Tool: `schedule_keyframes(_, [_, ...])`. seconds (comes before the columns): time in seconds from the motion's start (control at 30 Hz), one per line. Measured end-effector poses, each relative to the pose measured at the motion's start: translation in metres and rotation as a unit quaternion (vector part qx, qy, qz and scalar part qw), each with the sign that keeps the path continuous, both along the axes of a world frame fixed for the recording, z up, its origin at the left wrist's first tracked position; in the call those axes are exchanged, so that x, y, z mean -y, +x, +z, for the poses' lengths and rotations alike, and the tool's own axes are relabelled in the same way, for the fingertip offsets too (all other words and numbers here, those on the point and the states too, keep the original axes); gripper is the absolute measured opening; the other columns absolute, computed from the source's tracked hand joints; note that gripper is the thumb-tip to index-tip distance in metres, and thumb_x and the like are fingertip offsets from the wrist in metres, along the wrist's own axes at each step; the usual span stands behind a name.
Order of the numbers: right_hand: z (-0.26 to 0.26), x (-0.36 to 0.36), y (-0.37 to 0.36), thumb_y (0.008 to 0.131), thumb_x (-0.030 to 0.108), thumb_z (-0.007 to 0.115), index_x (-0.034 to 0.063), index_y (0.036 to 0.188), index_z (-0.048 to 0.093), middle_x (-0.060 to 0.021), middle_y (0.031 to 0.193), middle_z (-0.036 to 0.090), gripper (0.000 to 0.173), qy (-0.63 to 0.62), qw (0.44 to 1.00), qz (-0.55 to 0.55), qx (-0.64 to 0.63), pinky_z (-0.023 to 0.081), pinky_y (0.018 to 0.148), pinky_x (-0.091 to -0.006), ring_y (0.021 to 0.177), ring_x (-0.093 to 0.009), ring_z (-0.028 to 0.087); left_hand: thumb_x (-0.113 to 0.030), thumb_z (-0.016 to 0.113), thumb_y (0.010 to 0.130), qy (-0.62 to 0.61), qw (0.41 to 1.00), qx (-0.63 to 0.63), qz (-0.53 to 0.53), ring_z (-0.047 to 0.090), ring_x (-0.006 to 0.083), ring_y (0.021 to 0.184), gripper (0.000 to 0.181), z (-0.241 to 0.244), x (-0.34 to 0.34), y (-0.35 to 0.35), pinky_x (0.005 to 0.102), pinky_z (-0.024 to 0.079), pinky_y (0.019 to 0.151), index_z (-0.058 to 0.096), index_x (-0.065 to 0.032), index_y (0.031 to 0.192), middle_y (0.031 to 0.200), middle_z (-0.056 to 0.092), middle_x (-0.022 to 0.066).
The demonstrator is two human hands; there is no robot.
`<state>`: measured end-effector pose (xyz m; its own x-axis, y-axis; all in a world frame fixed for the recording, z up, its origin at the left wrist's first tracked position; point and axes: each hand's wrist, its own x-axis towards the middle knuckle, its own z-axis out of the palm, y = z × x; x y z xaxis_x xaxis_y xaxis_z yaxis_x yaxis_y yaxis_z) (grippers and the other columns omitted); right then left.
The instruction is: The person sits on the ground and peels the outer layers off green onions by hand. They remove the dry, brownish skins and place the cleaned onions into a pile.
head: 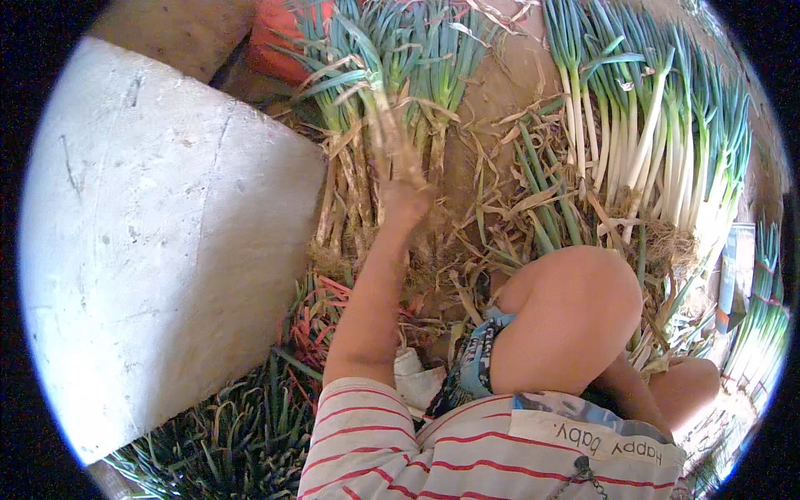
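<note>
My left hand point(406, 200) is closed round the root end of some unpeeled green onions point(389, 128), both blurred. Their leafy tops point away from me. Beneath and beside them lies a pile of soil-stained green onions point(350, 181) with roots and dry skins. Off to the right, a row of cleaned green onions point(656, 137) shows white stems, green tops and stringy roots. My right forearm point(631, 387) passes behind my raised thigh, which hides the right hand.
A large pale slab point(169, 231) fills the left side. Red plastic strips point(319, 312) lie near my left forearm, and dark green leaves point(231, 431) are heaped below. Dry leaf scraps point(500, 206) cover the ground ahead. Tied onion bundles point(759, 331) stand far right.
</note>
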<state>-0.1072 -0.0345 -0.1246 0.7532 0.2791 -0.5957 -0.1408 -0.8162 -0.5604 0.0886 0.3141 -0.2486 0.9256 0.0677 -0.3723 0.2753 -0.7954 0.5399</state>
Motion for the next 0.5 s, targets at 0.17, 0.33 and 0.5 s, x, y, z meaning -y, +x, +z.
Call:
schedule_keyframes(0.17, [0.029,0.013,-0.004,0.079,0.015,0.049,0.0021,0.099,0.053,-0.0218,0.096,0.056,0.025,-0.018,0.998,-0.046,0.051,0.042,0.076,-0.0437,0.089,-0.038,0.053,-0.028,0.055,0.076,-0.52,0.836,-0.08,0.156,0.055,0.0224,0.077,0.035,0.12,0.115,0.004,0.0347,0.045,0.069,0.053,0.0003,0.097,0.088,0.058,0.0083])
schedule_keyframes(0.33, [0.087,0.032,0.004,0.081,0.015,0.05,-0.0011,0.098,0.052,-0.0192,0.093,0.057,0.024,-0.052,0.988,-0.071,0.13,0.043,0.076,-0.038,0.088,-0.032,0.055,-0.027,0.055,0.076,-0.704,0.695,-0.077,0.125,0.055,0.02,0.074,0.031,0.185,0.168,-0.019,0.0354,0.047,0.067,0.054,-0.0036,0.096,0.085,0.057,0.0067])
schedule_keyframes(0.5, [0.128,0.061,-0.017,0.087,0.017,0.045,-0.0014,0.093,0.052,-0.002,0.075,0.051,0.021,0.167,0.921,-0.322,0.14,0.038,0.063,-0.0248,0.069,-0.01,0.044,-0.034,0.053,0.078,-0.753,0.645,-0.125,0.022,0.055,0.0181,0.077,0.036,0.254,0.219,-0.058,0.0337,0.046,0.072,0.052,-0.0056,0.1,0.091,0.057,0.0068])
